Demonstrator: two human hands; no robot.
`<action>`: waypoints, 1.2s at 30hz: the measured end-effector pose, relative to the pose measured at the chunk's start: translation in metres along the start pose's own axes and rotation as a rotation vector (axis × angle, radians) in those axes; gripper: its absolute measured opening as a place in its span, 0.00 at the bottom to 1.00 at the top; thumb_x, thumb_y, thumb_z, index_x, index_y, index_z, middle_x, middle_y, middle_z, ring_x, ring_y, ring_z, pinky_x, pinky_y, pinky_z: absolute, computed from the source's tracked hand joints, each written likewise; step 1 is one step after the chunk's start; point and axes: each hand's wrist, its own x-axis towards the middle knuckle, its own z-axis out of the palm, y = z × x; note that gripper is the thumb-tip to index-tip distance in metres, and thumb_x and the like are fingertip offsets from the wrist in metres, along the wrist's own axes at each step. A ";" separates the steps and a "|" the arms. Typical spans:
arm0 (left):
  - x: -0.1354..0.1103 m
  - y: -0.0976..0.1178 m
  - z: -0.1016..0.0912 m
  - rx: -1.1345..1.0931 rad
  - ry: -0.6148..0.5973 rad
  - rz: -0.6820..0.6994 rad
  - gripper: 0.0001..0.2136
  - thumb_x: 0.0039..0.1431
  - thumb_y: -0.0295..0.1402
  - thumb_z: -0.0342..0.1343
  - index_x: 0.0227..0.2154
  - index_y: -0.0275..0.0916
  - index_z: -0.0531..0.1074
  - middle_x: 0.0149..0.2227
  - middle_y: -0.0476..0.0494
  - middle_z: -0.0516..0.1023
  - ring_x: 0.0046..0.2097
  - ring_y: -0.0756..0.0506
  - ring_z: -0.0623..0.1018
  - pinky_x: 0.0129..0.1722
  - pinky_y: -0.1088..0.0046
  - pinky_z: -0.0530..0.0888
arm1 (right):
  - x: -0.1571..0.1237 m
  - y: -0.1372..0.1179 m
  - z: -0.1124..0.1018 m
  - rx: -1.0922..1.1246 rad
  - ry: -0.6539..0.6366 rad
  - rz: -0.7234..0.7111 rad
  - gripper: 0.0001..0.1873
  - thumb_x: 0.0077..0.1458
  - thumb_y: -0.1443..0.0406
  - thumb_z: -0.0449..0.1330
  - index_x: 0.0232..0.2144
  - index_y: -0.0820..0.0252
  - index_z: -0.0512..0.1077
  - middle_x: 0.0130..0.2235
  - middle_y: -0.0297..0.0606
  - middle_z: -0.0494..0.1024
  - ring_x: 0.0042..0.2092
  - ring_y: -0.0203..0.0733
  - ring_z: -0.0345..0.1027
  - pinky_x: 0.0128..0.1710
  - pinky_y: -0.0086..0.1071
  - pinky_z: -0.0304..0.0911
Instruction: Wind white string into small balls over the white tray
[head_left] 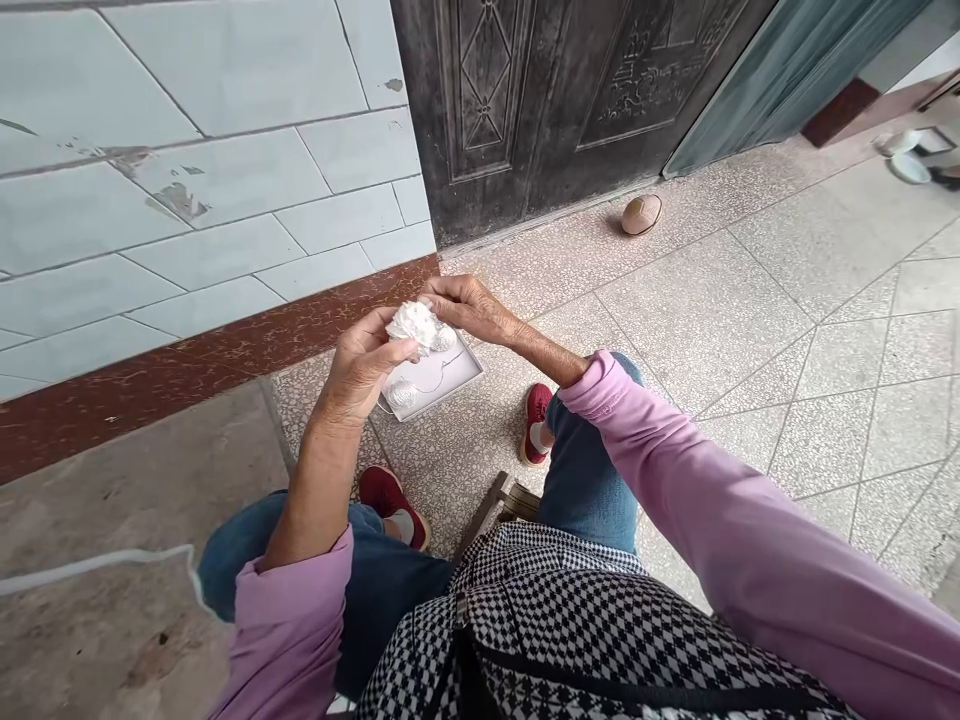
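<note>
Left hand [361,368] and right hand [469,308] both closed on a ruffled white paper flower [411,325] above a shallow white tray [442,398], two silvery rounded pieces [401,395] already lying inside.

Pink sleeves [750,520], black-and-white checked apron [570,640], white paper flower [414,325]

soft daylight, faint shadows, bowed edges, tissue [412,325] perhaps overexposed
</note>
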 end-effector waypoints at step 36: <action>0.002 -0.004 0.003 -0.023 0.021 0.061 0.30 0.44 0.41 0.92 0.51 0.44 0.91 0.50 0.40 0.94 0.49 0.37 0.91 0.50 0.61 0.90 | 0.003 0.005 -0.001 -0.071 0.008 -0.017 0.26 0.93 0.52 0.64 0.36 0.52 0.70 0.32 0.34 0.73 0.42 0.44 0.67 0.43 0.37 0.63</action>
